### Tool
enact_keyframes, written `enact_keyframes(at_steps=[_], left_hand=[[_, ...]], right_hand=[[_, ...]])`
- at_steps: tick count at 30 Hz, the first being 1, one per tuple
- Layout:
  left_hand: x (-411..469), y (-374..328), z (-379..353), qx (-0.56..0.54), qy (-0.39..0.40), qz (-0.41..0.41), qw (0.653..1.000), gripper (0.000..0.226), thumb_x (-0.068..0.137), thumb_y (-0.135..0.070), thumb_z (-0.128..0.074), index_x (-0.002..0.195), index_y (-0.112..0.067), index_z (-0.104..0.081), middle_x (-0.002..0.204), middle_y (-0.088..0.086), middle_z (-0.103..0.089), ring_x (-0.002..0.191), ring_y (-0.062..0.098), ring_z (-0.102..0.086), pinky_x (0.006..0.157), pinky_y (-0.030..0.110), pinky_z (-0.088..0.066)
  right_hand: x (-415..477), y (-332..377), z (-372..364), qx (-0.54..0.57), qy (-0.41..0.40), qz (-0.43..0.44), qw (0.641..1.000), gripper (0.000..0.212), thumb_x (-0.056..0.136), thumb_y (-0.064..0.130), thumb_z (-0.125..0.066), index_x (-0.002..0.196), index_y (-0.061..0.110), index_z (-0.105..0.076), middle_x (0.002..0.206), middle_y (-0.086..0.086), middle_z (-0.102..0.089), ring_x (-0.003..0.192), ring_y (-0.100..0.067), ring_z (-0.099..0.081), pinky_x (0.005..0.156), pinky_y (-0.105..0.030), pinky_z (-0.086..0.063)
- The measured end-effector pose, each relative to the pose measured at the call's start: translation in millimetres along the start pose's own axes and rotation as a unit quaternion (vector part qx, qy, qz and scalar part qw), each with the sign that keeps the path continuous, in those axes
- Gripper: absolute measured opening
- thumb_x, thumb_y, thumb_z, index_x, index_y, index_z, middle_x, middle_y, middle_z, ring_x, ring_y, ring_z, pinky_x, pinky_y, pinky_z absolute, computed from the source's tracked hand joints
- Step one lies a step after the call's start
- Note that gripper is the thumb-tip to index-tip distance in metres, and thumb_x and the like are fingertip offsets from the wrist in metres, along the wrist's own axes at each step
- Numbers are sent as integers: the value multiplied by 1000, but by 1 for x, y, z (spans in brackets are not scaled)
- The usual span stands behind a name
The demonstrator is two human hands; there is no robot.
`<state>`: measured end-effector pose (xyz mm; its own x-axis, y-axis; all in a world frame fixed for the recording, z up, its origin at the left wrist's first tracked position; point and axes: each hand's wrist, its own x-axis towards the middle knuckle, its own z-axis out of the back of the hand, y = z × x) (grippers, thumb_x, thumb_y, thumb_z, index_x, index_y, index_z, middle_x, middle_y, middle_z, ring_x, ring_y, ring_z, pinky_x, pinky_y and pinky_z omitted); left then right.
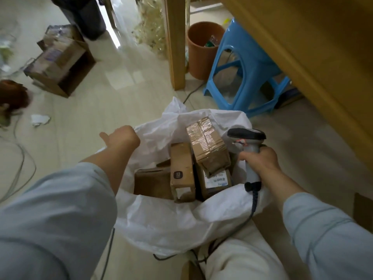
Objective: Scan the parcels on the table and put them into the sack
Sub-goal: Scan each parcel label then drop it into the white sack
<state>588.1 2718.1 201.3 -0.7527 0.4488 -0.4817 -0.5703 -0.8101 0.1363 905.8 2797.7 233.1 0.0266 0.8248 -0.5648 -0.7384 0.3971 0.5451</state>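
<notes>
Pale-blue sleeves fill the bottom of the view. Between them a crumpled white plastic sack [171,219] stands open on the tiled floor, close to the person's knee, probably so parcels can be dropped straight in.

The right hand [260,160] hovers over the sack's right rim. Its fingers are wrapped tightly round the handle of a grey handheld barcode scanner [249,138], whose dark head points away from the person and whose coiled dark cable [252,207] trails down toward the floor. Holding it there seems meant to have it ready for the next label.

Four cardboard parcels already lie inside the sack:
- a plain brown box [151,182] on the left;
- a slim tan box with a dark square logo [181,170] beside it;
- a box with a white shipping label [217,181];
- a tape-wrapped brown box [207,144], leaning on top of the labelled one.

The left hand [121,137] is at the sack's far left rim with its thumb stuck out. Its fingers are hidden behind the back of the hand, so it cannot be told whether they pinch the plastic to hold the mouth open.

Farther off stand a light-blue plastic stool [248,67] and a terracotta-coloured round bin [201,49], with an open cardboard carton [60,61] at far left. The yellow wooden counter [302,47] shows only its edge, so any parcels left on it are out of sight.
</notes>
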Motion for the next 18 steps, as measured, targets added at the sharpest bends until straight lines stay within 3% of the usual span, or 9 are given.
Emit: enact_keyframes(at_steps=[2, 6, 8, 11, 14, 18], left_hand=[[-4, 2, 11, -28, -39, -22, 999, 14, 94, -16, -43, 97, -14, -56, 82, 7, -51, 94, 30, -53, 107, 40, -23], [-16, 7, 49, -88, -93, -48, 991, 11, 95, -18, -45, 93, -13, -55, 90, 11, -54, 95, 32, -58, 95, 37, -42], [-23, 22, 74, -98, -121, -50, 987, 11, 96, -16, -46, 93, -11, -54, 90, 12, -54, 90, 32, -56, 87, 37, -44], [-33, 57, 111, -92, -143, -65, 983, 8, 94, -13, -47, 94, -9, -54, 91, 12, -54, 87, 29, -54, 77, 36, -42], [-39, 94, 144, -152, -145, -62, 976, 9, 93, -14, -52, 94, -5, -55, 88, 14, -55, 85, 29, -56, 71, 37, -46], [-49, 137, 148, -276, -106, -35, 955, 28, 90, -25, -65, 102, -2, -56, 98, 16, -58, 91, 31, -58, 74, 39, -49]], right_hand=[[-8, 11, -2, -49, -15, 3, 999, 24, 78, 28, -68, 94, 17, -53, 93, -7, -55, 99, -33, -54, 92, -35, -39], [-30, 47, -5, -3, -20, 57, 998, 39, 79, 29, -70, 114, 16, -57, 115, -8, -60, 116, -33, -52, 100, -36, -38], [-44, 70, -5, 16, -16, 104, 994, 42, 79, 26, -69, 118, 16, -55, 118, -8, -59, 118, -30, -53, 104, -42, -40], [-68, 111, 2, 8, -16, 159, 987, 36, 83, 18, -67, 116, 11, -54, 105, -5, -53, 111, -26, -53, 90, -32, -42], [-90, 150, 14, 23, -54, 203, 977, 42, 84, 23, -67, 120, 6, -57, 113, -10, -59, 113, -29, -55, 87, -32, -42], [-105, 165, 3, 6, -50, 213, 976, 41, 81, 27, -67, 119, 12, -58, 122, -12, -60, 120, -34, -51, 106, -48, -38]])
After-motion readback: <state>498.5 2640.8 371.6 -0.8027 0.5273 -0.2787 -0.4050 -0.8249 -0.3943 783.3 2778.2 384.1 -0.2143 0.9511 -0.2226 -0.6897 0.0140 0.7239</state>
